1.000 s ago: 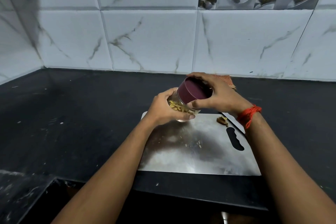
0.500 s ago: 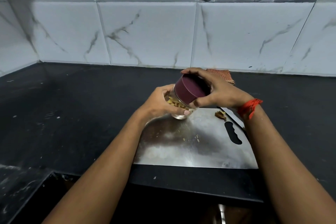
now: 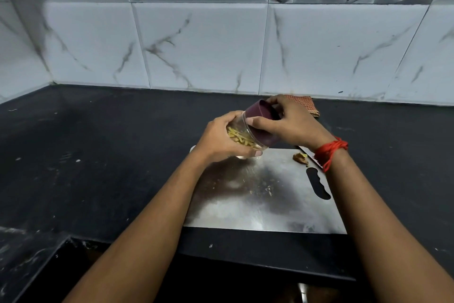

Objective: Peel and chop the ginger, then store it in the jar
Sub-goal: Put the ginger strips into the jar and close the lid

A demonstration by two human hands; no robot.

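Counter (image 3: 110, 155) black, tiled wall (image 3: 208, 44) behind; steel board (image 3: 270, 204) on it; left grip (image 3: 218, 139) holds jar (image 3: 242, 136); right grip (image 3: 293, 125) clasps lid (image 3: 258, 109)

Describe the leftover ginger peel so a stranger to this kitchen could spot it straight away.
Find the steel chopping board on the black counter. At its far right corner, just beyond the handle slot, lies the ginger peel. It is the only brown lump there; the chopped ginger is pale yellow and inside the jar.
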